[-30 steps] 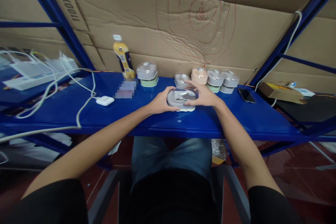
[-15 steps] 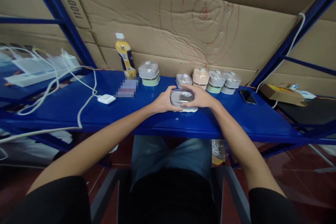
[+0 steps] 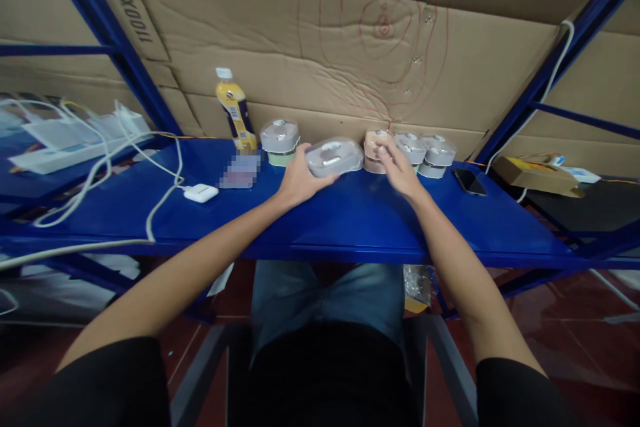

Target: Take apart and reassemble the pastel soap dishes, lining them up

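Note:
My left hand (image 3: pixel 299 180) grips an oval storage box (image 3: pixel 334 159) with a clear lid by its left end, thumb along the front. The box is tilted above the back half of the table. My right hand (image 3: pixel 399 165) holds nothing, its fingers apart, in front of a peach box (image 3: pixel 374 159); I cannot tell if it touches it. To the right stand a green-based box (image 3: pixel 411 147) and a grey box (image 3: pixel 438 153). Another green-based box (image 3: pixel 280 140) is just behind my left hand. A small box seen earlier is hidden behind the held one.
The blue table (image 3: pixel 340 220) backs onto a cardboard wall (image 3: pixel 250 13). At its left are a yellow bottle (image 3: pixel 236 110), a blurred-out packet (image 3: pixel 241 170), a white earphone case (image 3: pixel 201 193) and a white cable (image 3: pixel 153 213). A phone (image 3: pixel 470 181) lies at the right, near an open carton (image 3: pixel 537 179).
The box has left the front of the table and moved back and slightly left in my left hand. My right hand has let go of it and shifted right, towards the peach box.

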`<state>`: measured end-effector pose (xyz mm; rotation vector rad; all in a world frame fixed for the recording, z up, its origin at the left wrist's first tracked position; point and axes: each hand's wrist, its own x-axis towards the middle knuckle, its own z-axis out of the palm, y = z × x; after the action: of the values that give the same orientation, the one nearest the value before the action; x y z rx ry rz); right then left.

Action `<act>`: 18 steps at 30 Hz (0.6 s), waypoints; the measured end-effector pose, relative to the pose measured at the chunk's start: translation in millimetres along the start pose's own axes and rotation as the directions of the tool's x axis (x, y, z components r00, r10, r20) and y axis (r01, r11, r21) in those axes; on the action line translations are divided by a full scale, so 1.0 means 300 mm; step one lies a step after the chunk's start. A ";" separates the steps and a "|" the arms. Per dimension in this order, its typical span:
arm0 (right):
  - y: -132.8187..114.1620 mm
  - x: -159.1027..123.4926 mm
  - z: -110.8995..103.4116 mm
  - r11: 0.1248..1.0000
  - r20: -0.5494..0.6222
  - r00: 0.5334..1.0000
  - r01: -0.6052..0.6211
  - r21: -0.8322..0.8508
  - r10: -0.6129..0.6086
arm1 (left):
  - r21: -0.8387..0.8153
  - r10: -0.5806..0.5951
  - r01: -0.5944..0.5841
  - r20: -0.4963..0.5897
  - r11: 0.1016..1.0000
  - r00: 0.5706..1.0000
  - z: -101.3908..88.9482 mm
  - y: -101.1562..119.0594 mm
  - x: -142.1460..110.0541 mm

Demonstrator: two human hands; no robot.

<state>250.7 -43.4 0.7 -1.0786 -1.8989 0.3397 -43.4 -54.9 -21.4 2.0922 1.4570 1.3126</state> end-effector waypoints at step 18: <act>0.191 0.054 -0.122 0.937 -0.643 0.727 -0.346 -0.044 0.238 | 0.023 -0.332 0.340 -0.166 0.940 0.929 0.360 0.193 0.287</act>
<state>308.1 -4.0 -4.3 -1.3982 -1.1592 -0.0217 84.4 19.8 1.5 1.6939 1.8368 1.3381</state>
